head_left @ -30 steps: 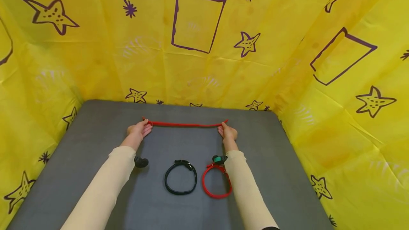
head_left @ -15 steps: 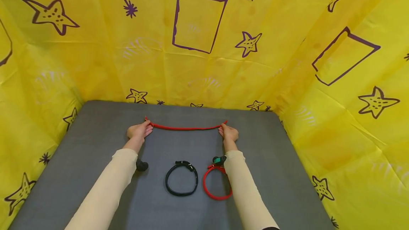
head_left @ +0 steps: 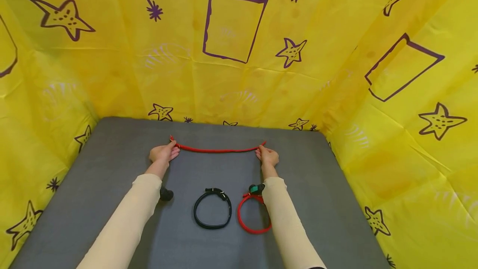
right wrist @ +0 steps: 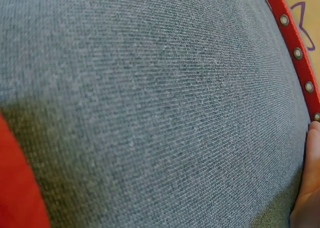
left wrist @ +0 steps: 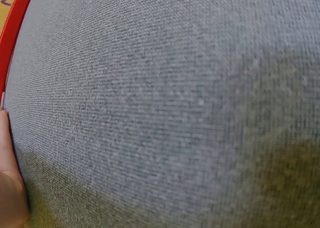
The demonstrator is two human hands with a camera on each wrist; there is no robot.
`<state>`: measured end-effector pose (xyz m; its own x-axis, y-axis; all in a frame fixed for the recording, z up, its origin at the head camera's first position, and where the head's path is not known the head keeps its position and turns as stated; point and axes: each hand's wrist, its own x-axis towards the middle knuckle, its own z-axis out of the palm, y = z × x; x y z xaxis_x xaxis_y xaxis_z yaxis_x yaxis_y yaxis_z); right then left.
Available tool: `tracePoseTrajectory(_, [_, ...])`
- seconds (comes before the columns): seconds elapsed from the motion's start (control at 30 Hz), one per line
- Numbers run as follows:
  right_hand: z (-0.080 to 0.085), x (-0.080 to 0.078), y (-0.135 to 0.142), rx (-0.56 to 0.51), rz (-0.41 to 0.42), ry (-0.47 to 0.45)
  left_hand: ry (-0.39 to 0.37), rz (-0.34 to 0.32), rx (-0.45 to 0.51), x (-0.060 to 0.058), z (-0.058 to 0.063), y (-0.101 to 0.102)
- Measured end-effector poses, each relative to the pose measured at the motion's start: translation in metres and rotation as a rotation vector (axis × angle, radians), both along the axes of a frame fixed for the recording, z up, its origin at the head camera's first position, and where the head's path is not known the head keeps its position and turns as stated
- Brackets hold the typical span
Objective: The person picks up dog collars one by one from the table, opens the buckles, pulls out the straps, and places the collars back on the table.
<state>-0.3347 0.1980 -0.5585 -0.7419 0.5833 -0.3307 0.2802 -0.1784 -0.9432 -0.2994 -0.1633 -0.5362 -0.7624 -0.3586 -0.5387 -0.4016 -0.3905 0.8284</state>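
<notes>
Strap (head_left: 214, 151) has slackened from near-straight into a sag. Left hand (head_left: 163, 152) and right hand (head_left: 269, 156) pinch its ends. Likely straightening; next calls for even tension.

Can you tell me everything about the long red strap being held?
The red strap is long, thin and leathery-looking, with metal-rimmed holes near the right hand. It runs sideways, sagging slightly in the middle. The left hand pinches it near one end, the right hand near the other, and both tips poke past the hands. It's at the far part of the gray table; whether its middle touches, I can't tell.
</notes>
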Motion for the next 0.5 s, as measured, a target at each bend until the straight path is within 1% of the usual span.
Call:
tracePoseTrajectory(0.13, [0.0016, 0.0076, -0.0038, 0.019, 0.019, 0.034, 0.017, 0.006, -0.015, 0.005, -0.0005, 0.0006])
tracePoseTrajectory(0.33, [0.0027, 0.0095, -0.0024, -0.022, 0.039, 0.059, 0.032, 0.013, 0.008, 0.0061, -0.0015, 0.0014])
tracePoseTrajectory(0.43, [0.0048, 0.0103, -0.0005, -0.053, 0.063, 0.083, 0.06, -0.004, 0.006, 0.0071, 0.0003, 0.003])
tracePoseTrajectory(0.5, [0.0065, 0.012, 0.0002, -0.076, 0.086, 0.101, 0.076, -0.033, -0.01, 0.009, 0.0019, 0.0044])
